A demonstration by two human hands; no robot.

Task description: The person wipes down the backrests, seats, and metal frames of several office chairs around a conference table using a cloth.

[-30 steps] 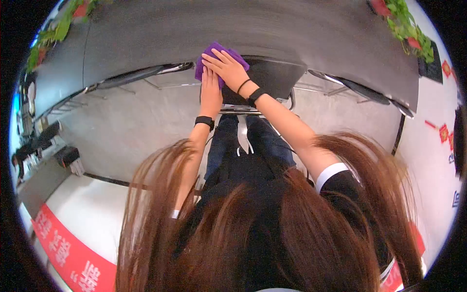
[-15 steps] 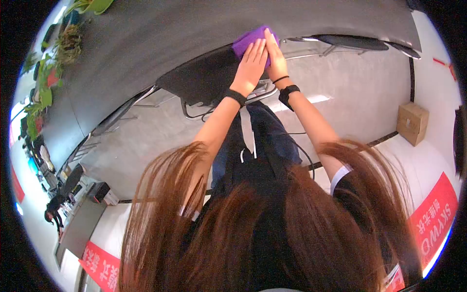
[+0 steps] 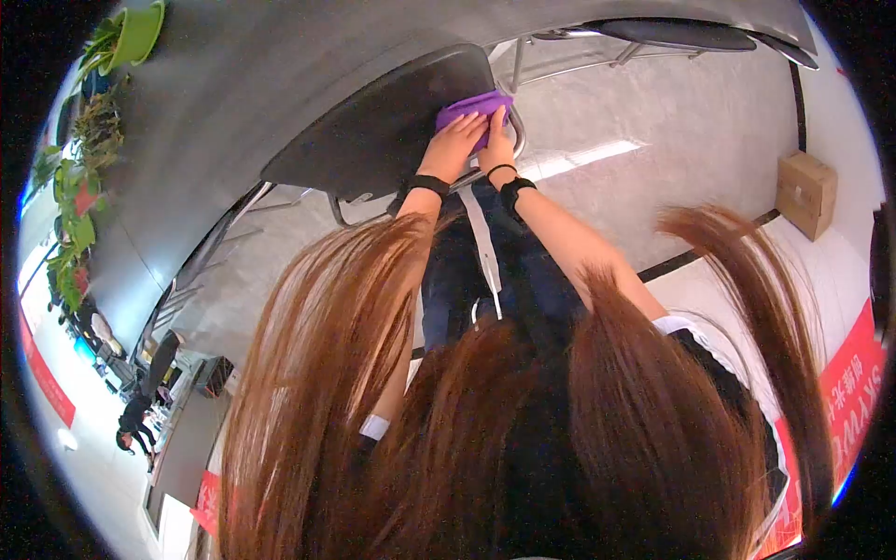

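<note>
A purple cloth [image 3: 474,105] lies on the right part of a black chair's surface [image 3: 373,117], beside the chair's metal frame. My left hand [image 3: 455,142] presses on the cloth with its fingers laid over it. Close beside it, my right hand [image 3: 498,140] grips the cloth's right side, with its thumb and fingers partly hidden. Both wrists wear black bands.
A long dark table [image 3: 215,103] curves across the top and left. Potted plants [image 3: 135,37] line its far side. More chairs [image 3: 672,35] stand at upper right, a cardboard box [image 3: 805,194] by the right wall. A person [image 3: 137,427] is at far left.
The view has turned. Both hands and the purple cloth have moved from the table's edge down onto the chair, and more of the chair now shows.
</note>
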